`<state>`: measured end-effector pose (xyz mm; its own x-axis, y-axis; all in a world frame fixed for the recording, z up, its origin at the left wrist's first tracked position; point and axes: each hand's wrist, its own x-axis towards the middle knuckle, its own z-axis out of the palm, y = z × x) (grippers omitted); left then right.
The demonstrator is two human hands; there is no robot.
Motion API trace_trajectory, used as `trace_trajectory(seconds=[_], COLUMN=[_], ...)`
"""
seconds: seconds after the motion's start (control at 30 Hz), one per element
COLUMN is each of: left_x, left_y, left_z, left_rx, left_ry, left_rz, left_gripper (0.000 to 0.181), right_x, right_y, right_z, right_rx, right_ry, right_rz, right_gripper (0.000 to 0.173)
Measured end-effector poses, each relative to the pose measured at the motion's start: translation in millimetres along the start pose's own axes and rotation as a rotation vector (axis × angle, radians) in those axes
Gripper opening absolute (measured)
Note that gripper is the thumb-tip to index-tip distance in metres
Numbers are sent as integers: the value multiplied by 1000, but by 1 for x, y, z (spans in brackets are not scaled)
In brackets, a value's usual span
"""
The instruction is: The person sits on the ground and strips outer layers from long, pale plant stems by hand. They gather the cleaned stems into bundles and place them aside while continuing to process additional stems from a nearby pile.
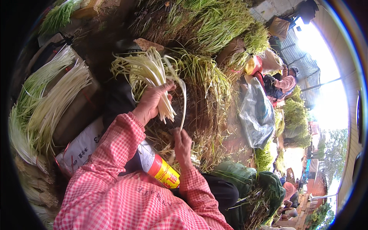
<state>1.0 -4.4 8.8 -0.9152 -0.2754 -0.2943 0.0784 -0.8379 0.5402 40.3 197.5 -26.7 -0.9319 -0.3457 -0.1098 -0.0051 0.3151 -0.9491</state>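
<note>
My left hand (155, 99) is closed around a bunch of pale yellow-white leafy stalks (152, 67), which look like blanched chives. Their cut or root ends stick out below my fist, and the leafy ends fan out above it. The fingertips of my right hand (182, 145) pinch the end of one long pale leaf strand (184, 100), which arcs up beside the bunch. A large heap of green and yellow stalks with brown roots (207, 83) lies just beyond my hands.
Sorted pale bundles (54, 103) lie at the left beside a printed white sack (83, 146). More green stalks (221, 26) are piled at the top. A clear plastic sheet (257, 112) and a dark green sack (238, 172) are at the right. A person in pink (284, 83) sits farther off.
</note>
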Motion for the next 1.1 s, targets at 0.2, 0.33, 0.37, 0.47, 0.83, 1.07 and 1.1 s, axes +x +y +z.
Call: trace_trajectory(seconds=[0.2,0.33,0.37,0.47,0.83,1.07,1.1], left_x=[-12,2,4,0,0,-1,0], left_y=[-35,-26,-23,-7,-49,-55,-48], left_z=[-8,-2,-1,5,13,7,11], left_rx=[244,157,72,-81,-224,-174,-168], left_ry=[-173,-36,-3,9,-81,-75,-103], left_rz=[-163,6,-43,-91,-133,-192,-168], left_gripper=[20,19,19,25,19,22,22], right_x=[67,141,152,167,31,36,33], right_y=[-24,14,22,47,-6,-39,-29], right_z=[-7,-48,-53,-64,-14,-42,-52], right_rx=[-868,-1150,-1182,-1303,764,577,734], right_ry=[47,216,273,212,366,166,232], right_rz=[-512,25,79,93,324,-103,95], right_gripper=[6,21,26,27,18,20,20])
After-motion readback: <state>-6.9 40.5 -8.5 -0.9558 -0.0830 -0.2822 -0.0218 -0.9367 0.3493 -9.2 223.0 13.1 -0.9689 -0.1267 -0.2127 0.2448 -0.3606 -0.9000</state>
